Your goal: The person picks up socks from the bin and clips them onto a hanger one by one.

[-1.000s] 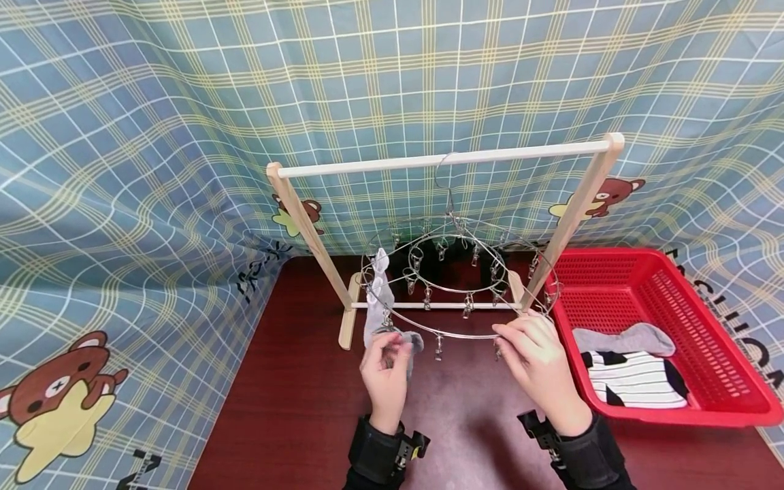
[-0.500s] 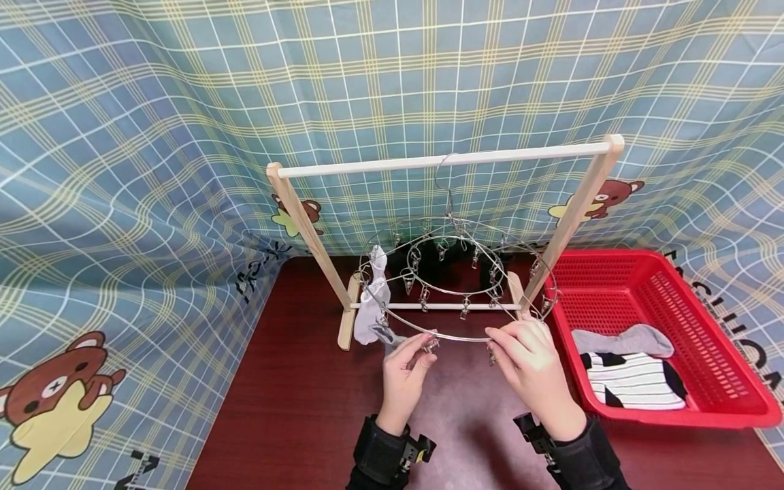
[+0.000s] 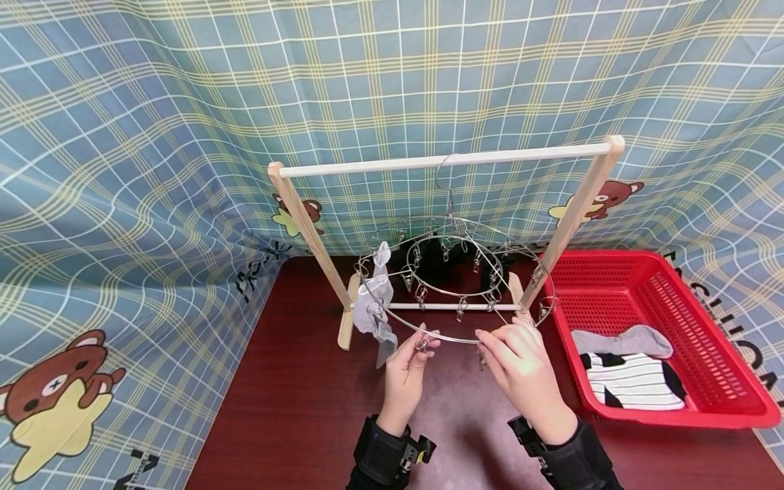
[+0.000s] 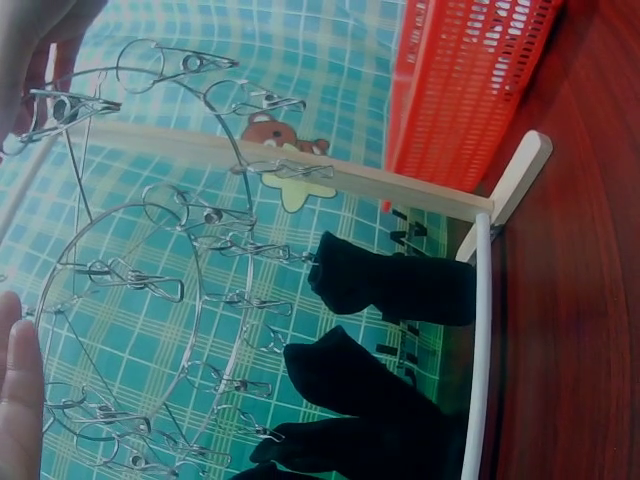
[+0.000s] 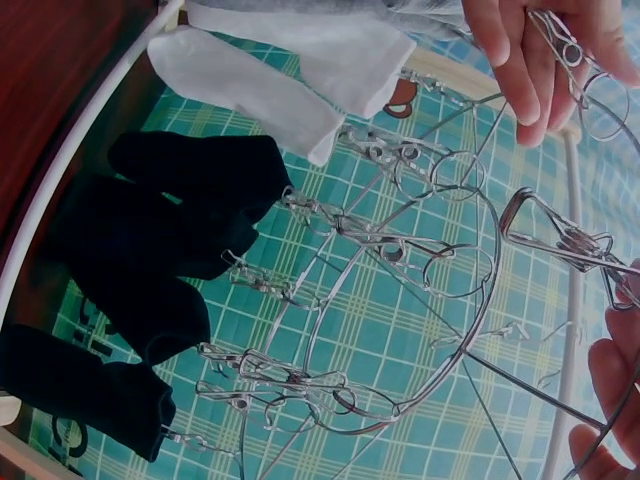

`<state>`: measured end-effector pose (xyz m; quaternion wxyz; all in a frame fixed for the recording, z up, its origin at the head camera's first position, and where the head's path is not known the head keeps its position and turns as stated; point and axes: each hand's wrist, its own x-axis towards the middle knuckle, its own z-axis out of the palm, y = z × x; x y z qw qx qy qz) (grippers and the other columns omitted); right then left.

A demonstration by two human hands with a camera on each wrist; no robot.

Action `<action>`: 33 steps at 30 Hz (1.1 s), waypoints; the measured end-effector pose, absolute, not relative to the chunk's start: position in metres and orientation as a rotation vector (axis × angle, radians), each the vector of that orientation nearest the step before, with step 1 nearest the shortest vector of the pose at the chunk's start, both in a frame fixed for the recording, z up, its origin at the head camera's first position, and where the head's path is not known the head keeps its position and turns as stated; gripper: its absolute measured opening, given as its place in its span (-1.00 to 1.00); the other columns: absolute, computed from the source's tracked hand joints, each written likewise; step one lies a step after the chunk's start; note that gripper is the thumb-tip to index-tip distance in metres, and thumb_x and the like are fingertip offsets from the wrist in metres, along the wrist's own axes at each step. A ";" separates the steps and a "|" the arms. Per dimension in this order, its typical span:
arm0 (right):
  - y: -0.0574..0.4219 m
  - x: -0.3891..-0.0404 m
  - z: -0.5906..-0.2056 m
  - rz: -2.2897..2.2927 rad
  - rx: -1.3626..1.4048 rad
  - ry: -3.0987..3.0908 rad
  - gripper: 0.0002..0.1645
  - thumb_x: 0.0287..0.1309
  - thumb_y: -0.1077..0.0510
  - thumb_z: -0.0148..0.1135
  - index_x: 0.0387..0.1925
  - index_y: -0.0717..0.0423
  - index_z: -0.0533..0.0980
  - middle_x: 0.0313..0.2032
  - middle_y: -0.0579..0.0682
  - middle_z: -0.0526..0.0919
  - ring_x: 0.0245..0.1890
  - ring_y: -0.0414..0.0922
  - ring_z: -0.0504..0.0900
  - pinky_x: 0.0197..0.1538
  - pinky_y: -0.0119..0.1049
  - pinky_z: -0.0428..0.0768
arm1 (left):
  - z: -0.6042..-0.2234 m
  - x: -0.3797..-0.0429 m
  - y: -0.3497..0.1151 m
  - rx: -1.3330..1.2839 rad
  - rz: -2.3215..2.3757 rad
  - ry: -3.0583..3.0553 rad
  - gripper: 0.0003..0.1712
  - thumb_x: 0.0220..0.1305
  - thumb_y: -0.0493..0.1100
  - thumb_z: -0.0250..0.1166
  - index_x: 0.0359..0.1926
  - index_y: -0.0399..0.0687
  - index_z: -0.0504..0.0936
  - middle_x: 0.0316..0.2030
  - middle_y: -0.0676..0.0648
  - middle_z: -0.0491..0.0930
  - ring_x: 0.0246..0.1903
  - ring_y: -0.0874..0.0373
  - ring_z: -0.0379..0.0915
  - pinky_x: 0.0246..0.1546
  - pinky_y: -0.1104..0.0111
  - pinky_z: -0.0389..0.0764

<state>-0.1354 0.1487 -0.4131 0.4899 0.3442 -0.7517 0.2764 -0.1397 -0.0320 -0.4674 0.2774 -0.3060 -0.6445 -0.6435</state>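
Observation:
A round wire sock hanger (image 3: 456,338) with metal clips hangs by its hook from a wooden rack. My left hand (image 3: 404,384) pinches a clip (image 5: 565,45) at the ring's front. To its right, my right hand (image 3: 523,367) grips the ring's wire between thumb and fingers; another clip (image 5: 560,235) dangles beside it. White socks (image 3: 373,299) and a grey sock (image 3: 384,344) hang at the ring's left side, just left of my left hand. Black socks (image 4: 385,285) hang from the far side, mostly hidden in the head view.
The rack's white top bar (image 3: 380,163) and side posts (image 3: 572,211) frame the hanger. A red basket (image 3: 661,262) stands to the right, holding a grey sock (image 3: 637,340) and striped white-and-black socks (image 3: 637,384). A plaid curtain closes off the back and sides.
My left hand has left the grey sock, which now hangs free, and has moved right to a clip on the front. The ring's front and my right hand have shifted slightly left.

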 end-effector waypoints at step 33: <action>0.196 -0.140 -0.424 0.708 0.668 -1.858 -0.49 0.17 -0.06 0.05 -0.25 0.38 0.54 -0.16 0.29 0.54 -0.12 0.17 0.46 0.15 -0.21 0.28 | -0.445 -0.129 -0.034 -0.695 -1.753 -1.812 -0.76 0.05 -0.65 0.00 -0.19 -0.58 0.39 -0.39 -0.37 0.47 -0.34 -0.04 0.48 -0.28 0.45 0.53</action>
